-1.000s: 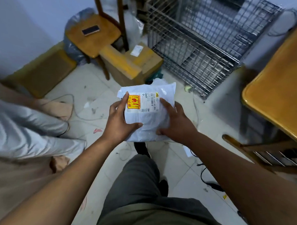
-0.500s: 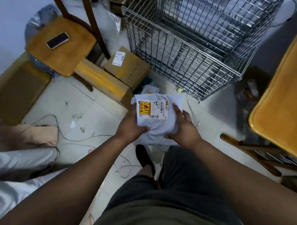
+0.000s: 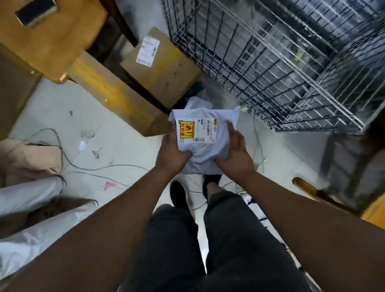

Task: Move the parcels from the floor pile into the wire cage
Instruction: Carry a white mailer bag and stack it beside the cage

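Note:
I hold a white soft parcel (image 3: 205,150) with a shipping label and a yellow-red sticker in both hands, above the floor. My left hand (image 3: 171,153) grips its left edge, thumb on top. My right hand (image 3: 235,153) grips its right edge. The wire cage (image 3: 279,61) stands just beyond and to the right of the parcel, its near corner close to the parcel's top edge. Two cardboard boxes (image 3: 166,72) (image 3: 120,98) lie on the floor to the left of the cage, with another white parcel (image 3: 199,103) behind the one I hold.
A wooden stool (image 3: 46,29) with a phone (image 3: 35,8) on it stands at the top left. Another person's legs in light trousers (image 3: 19,204) are at the left. Cables trail over the tiled floor. A wooden chair (image 3: 378,211) is at the right.
I have stepped closer to the cage, which now fills the upper right. Both hands keep hold of the white parcel, carried forward toward the cage's near corner.

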The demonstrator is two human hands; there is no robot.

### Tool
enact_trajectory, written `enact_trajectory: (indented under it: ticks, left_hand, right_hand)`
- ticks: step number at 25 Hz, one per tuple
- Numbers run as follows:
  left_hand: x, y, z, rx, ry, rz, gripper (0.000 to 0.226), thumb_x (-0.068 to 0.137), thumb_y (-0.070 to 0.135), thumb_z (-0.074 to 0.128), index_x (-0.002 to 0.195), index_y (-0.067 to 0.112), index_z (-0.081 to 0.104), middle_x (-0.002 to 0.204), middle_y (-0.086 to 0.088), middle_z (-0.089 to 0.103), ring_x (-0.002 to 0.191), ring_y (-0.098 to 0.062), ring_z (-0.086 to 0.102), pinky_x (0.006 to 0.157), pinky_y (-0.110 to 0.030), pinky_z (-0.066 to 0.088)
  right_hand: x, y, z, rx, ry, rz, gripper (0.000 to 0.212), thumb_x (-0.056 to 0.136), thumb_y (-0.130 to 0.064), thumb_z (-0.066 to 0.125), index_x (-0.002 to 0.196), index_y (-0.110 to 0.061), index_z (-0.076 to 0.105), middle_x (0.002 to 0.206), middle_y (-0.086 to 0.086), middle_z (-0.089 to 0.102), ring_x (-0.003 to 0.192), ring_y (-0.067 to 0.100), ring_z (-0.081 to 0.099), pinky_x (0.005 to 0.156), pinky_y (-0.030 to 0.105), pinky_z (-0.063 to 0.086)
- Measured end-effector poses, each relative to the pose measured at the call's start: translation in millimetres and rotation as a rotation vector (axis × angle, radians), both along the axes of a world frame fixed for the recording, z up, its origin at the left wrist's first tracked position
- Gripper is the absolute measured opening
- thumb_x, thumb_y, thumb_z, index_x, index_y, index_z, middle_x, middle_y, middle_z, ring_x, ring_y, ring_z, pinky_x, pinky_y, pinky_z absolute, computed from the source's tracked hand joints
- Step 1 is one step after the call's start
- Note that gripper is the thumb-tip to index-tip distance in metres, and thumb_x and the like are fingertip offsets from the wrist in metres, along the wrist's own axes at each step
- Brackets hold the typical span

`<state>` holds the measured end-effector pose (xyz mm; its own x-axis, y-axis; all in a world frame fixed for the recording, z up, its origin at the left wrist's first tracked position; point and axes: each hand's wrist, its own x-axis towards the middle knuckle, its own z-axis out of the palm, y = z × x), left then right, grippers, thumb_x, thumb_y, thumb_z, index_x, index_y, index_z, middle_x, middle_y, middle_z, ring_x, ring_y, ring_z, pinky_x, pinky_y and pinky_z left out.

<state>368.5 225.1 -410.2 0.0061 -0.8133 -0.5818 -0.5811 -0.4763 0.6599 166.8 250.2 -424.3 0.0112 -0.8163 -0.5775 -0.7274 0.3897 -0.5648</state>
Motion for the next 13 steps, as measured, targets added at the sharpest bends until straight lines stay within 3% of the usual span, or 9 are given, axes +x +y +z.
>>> enact_trajectory:
  ticks: [2, 4, 6, 9, 13]
  left_hand:
    - [-7, -24, -57, 0.055, 0.025, 0.029, 0.061, 0.081, 0.025, 0.081, 0.137, 0.025, 0.059, 0.127, -0.002, 0.069, 0.114, -0.016, 0.067, 0.095, -0.036, 0.057]
    - [-10, -43, -133, 0.096, 0.007, 0.068, 0.075, 0.075, 0.035, 0.076, 0.145, 0.023, 0.051, 0.132, -0.003, 0.065, 0.118, -0.018, 0.063, 0.098, -0.038, 0.054]
    - [-16, -61, -183, 0.162, -0.003, 0.134, 0.084, 0.07, 0.031, 0.073, 0.149, 0.024, 0.044, 0.133, -0.005, 0.065, 0.119, -0.024, 0.062, 0.095, -0.036, 0.053]
    - [-23, -82, -263, 0.253, 0.034, 0.215, 0.087, 0.072, 0.022, 0.077, 0.151, 0.022, 0.04, 0.131, -0.004, 0.063, 0.115, -0.025, 0.061, 0.089, -0.028, 0.048]
    - [-21, -99, -391, 0.248, 0.003, 0.31, 0.1, 0.059, 0.033, 0.069, 0.154, 0.021, 0.04, 0.135, -0.013, 0.06, 0.122, -0.029, 0.06, 0.101, -0.037, 0.052]
  right_hand:
    - [-1, -25, -45, 0.034, -0.004, -0.042, 0.101, 0.085, -0.044, 0.064, 0.162, -0.037, -0.001, 0.166, 0.007, 0.016, 0.14, 0.03, 0.039, 0.11, 0.042, 0.043]
    - [-4, -44, -107, 0.026, -0.016, -0.038, 0.103, 0.079, -0.058, 0.056, 0.164, -0.025, 0.006, 0.164, 0.013, 0.022, 0.131, 0.025, 0.045, 0.104, 0.037, 0.046]
    - [-9, -67, -167, 0.055, -0.02, -0.038, 0.101, 0.081, -0.047, 0.067, 0.163, -0.021, 0.013, 0.161, 0.017, 0.027, 0.133, 0.028, 0.045, 0.102, 0.032, 0.044]
    - [-15, -112, -260, 0.088, -0.013, 0.0, 0.1, 0.085, -0.019, 0.077, 0.162, -0.021, 0.014, 0.161, 0.019, 0.027, 0.144, 0.031, 0.036, 0.112, 0.035, 0.037]
    - [-17, -167, -372, 0.139, -0.045, 0.14, 0.102, 0.086, -0.018, 0.076, 0.164, -0.021, 0.01, 0.161, 0.017, 0.026, 0.149, 0.029, 0.027, 0.113, 0.022, 0.025]
